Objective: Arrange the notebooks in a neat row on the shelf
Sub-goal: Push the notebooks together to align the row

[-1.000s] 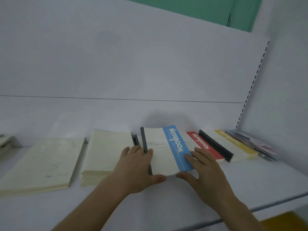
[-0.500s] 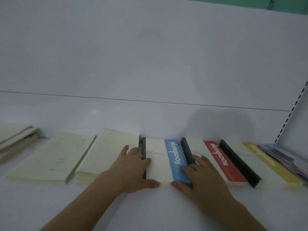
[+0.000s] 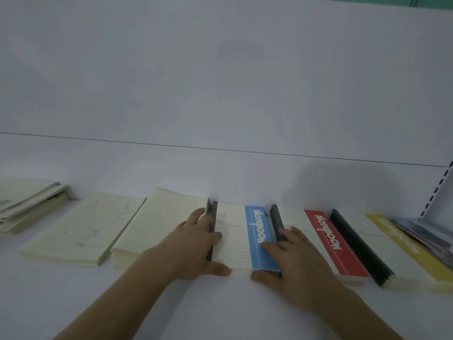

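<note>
the blue notebook [image 3: 247,238] lies between both hands, long axis running toward the shelf [image 3: 73,303] back. left hand [image 3: 193,251] and right hand [image 3: 291,261] rest flat on it, fingers spread, equally near.

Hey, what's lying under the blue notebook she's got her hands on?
Under the blue notebook a pale stack edge shows along the front, between the left hand and right hand. Whether that is its own pages or more notebooks is covered.

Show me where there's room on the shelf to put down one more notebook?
The wide bare strip of shelf in front of the row is free, on both sides of the arms. The row itself is crowded: the cream pads, blue notebook, red notebook and yellow notebook lie close together, with the left hand and right hand on the blue one.
</note>
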A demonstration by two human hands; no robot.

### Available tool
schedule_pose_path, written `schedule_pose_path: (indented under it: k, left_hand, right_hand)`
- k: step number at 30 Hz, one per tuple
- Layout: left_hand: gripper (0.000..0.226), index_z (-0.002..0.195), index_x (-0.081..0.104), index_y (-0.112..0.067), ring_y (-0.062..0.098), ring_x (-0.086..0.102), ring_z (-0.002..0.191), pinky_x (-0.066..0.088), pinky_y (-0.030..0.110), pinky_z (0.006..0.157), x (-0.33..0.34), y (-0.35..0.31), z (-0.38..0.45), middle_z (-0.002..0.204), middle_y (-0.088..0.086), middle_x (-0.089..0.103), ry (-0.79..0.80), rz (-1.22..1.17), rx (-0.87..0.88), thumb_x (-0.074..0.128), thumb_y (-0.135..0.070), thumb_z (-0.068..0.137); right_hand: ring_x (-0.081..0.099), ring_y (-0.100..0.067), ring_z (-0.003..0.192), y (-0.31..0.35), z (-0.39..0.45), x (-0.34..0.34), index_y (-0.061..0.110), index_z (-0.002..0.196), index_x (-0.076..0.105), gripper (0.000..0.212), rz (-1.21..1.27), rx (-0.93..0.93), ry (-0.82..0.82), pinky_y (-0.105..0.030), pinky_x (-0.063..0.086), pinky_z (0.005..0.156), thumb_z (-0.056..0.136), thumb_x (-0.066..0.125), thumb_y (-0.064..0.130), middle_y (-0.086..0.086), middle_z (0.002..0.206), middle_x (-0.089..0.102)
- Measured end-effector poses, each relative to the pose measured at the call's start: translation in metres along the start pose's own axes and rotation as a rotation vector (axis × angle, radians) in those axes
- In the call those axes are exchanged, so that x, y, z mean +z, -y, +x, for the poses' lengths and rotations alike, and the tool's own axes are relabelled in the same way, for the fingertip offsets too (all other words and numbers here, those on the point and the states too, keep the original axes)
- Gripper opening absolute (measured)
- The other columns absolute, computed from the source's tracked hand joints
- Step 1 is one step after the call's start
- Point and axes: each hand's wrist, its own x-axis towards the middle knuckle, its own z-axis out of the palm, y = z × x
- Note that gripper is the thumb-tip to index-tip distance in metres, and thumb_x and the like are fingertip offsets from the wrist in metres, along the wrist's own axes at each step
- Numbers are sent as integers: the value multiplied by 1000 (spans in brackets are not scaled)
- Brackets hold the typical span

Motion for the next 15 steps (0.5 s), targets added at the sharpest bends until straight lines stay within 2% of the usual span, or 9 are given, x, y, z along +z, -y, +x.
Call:
schedule_pose_path:
  k: [3, 5, 8, 10, 15]
  left_hand:
    - [83, 136, 48, -25, 21, 18, 139, 28, 41, 115, 2, 0, 0, 137, -2, 38, -32, 20, 30, 44, -83, 78]
    - [79, 137, 47, -27, 21, 14, 143, 21, 43, 118, 3, 0, -1, 141, -2, 37, -56, 35, 51, 44, -82, 79]
    - [76, 140, 44, -30, 21, 11, 146, 14, 46, 120, 2, -2, -2, 146, -4, 35, -66, 44, 64, 47, -77, 81]
    - [76, 141, 43, -30, 20, 10, 147, 13, 46, 120, 0, -4, -4, 147, -4, 35, -67, 33, 54, 48, -77, 81]
    - [89, 151, 28, -30, 17, 7, 147, 10, 44, 122, 1, -7, -16, 155, -5, 26, -150, -24, 13, 47, -80, 80]
  right_hand:
    - [55, -28, 121, 0, -1, 2, 22, 122, 65, 83, -19, 19, -19, -44, 29, 110, 82, 25, 83, 1, 111, 70]
    - [61, -26, 112, 2, -3, 3, 23, 115, 68, 78, -60, 36, -36, -45, 36, 106, 83, 28, 82, 3, 103, 72]
    - [58, -28, 113, 3, -5, 2, 23, 116, 67, 76, -59, 46, -42, -47, 42, 104, 83, 30, 80, 1, 105, 69]
    - [57, -29, 114, 4, -7, 2, 23, 117, 66, 76, -69, 55, -45, -47, 44, 102, 84, 29, 80, 0, 107, 67]
    - [58, -31, 116, 13, -10, -5, 24, 115, 67, 74, -97, 88, -38, -44, 42, 99, 87, 24, 77, -4, 117, 66]
